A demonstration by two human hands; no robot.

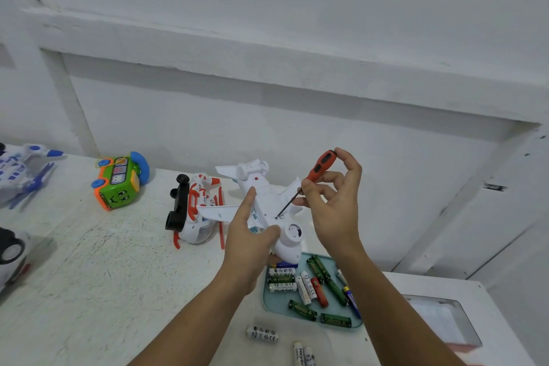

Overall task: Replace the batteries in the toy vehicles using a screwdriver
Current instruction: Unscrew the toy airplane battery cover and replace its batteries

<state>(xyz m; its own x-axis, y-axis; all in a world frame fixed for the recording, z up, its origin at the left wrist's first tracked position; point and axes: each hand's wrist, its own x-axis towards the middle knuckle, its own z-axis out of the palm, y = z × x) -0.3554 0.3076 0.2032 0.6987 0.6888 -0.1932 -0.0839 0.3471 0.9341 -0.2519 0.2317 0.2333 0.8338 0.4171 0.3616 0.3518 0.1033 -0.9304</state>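
Observation:
A white toy airplane [261,205] is held belly-up above the table. My left hand [248,235] grips its fuselage from below, thumb by the round nose part. My right hand [332,205] pinches a red and black screwdriver [319,168] by the handle top and shaft. The black tip sits in a screw on the plane's underside. Just below the plane, a pale blue tray [267,299] carries several white, green, red and blue batteries [315,288].
Behind the plane lies a white and orange helicopter toy [193,211]. A green and orange bus toy [118,180] stands further left, a blue and white toy [20,172] at the far left, a black-wheeled car [10,250] at the left edge. Loose white batteries [263,333] lie near me. A clear tray [445,321] sits right.

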